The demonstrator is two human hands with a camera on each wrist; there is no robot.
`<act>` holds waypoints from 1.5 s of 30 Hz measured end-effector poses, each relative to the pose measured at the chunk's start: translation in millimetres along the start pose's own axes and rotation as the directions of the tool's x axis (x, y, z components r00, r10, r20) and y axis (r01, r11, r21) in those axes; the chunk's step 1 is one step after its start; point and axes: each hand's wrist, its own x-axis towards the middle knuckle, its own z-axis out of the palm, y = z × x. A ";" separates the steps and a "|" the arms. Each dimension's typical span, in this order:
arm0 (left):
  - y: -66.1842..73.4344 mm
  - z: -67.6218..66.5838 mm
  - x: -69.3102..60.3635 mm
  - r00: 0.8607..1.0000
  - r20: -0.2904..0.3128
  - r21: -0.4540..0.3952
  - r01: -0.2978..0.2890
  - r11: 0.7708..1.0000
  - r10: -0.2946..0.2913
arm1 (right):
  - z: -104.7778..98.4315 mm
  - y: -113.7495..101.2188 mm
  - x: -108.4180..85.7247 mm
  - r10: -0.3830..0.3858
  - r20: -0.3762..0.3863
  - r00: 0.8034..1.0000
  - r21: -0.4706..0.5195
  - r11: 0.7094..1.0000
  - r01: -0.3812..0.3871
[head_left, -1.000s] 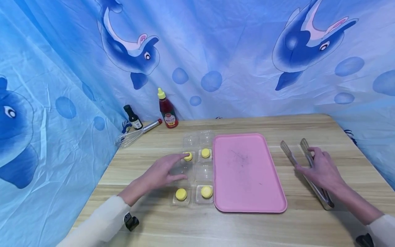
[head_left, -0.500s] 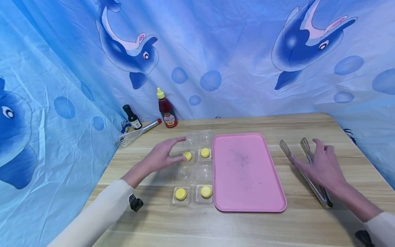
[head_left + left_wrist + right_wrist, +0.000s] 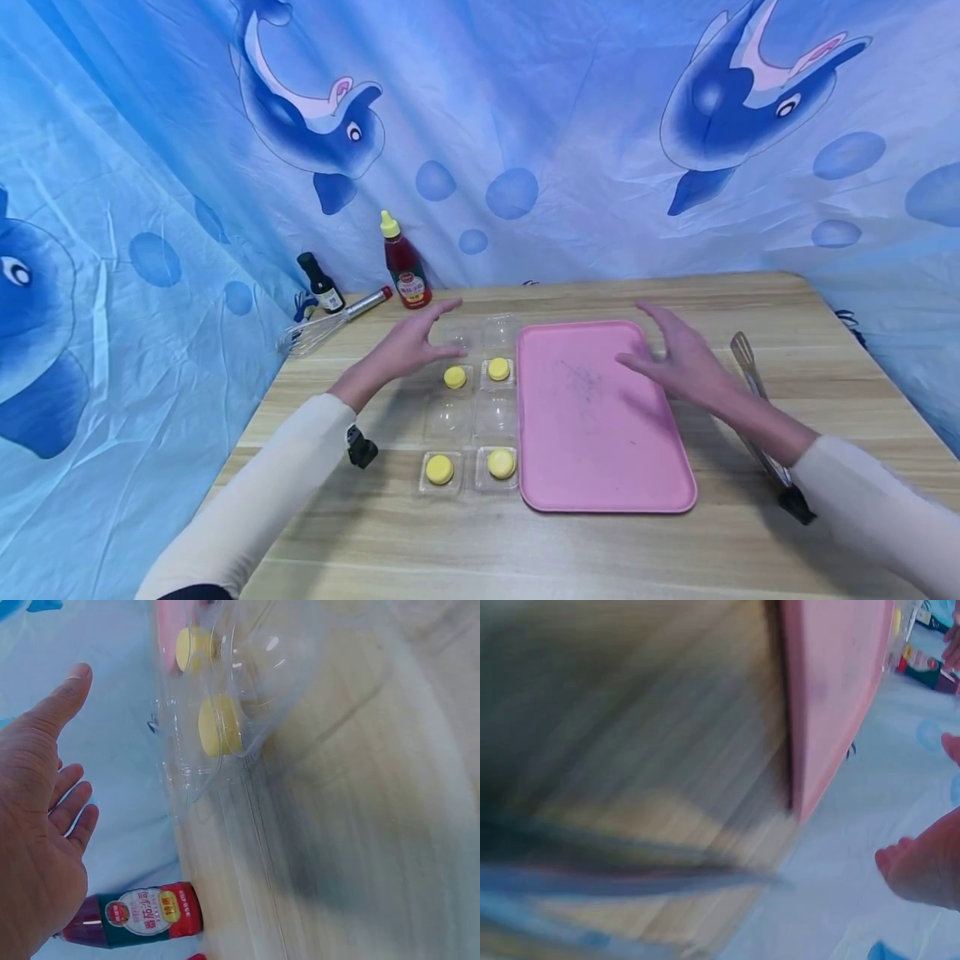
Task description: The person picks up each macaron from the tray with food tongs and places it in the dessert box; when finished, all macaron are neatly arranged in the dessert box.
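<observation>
My left hand hovers by the far left clear plastic box, thumb and fingers spread apart. In the left wrist view that hand holds nothing. Several yellow macarons sit in the bottoms of the clear boxes, whose lids lie folded back. Over the far right part of the pink tray is my right hand, with its fingers extended and nothing in it. Metal tongs lie on the table, partly hidden beneath the right forearm; the right wrist view shows them blurred.
At the back left stand a red sauce bottle and a small dark bottle. A whisk lies in front of them. A blue dolphin curtain hangs behind the wooden table.
My right hand has moved left from above the tongs to over the tray. The left hand has shifted away from me, from the boxes' middle to the far box. The macarons stay put.
</observation>
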 end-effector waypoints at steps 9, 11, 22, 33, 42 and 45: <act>-7.1 8.1 26.6 0.998 0.065 0.018 0.025 1.000 -0.026 | 43.5 -15.9 50.0 -0.127 0.144 0.981 0.089 0.989 0.115; -8.9 9.3 31.4 0.996 0.081 0.023 0.034 0.999 -0.036 | 52.5 -18.5 60.0 -0.130 0.166 0.978 0.099 0.989 0.114; -10.8 18.7 48.4 0.981 0.186 0.147 0.020 0.989 -0.048 | 93.1 -28.3 99.3 -0.091 0.279 0.956 0.136 0.989 0.055; -5.4 28.3 51.3 0.969 0.235 0.159 0.039 0.987 -0.076 | 116.1 -31.2 114.2 -0.064 0.375 0.925 0.244 0.969 -0.032; 2.0 30.8 54.0 0.963 0.246 0.194 0.062 0.979 -0.110 | 124.4 -37.6 122.3 -0.020 0.379 0.925 0.214 0.975 -0.067; 3.5 31.8 54.7 0.962 0.248 0.204 0.061 0.977 -0.112 | 125.6 -38.3 124.2 -0.021 0.373 0.928 0.194 0.979 -0.056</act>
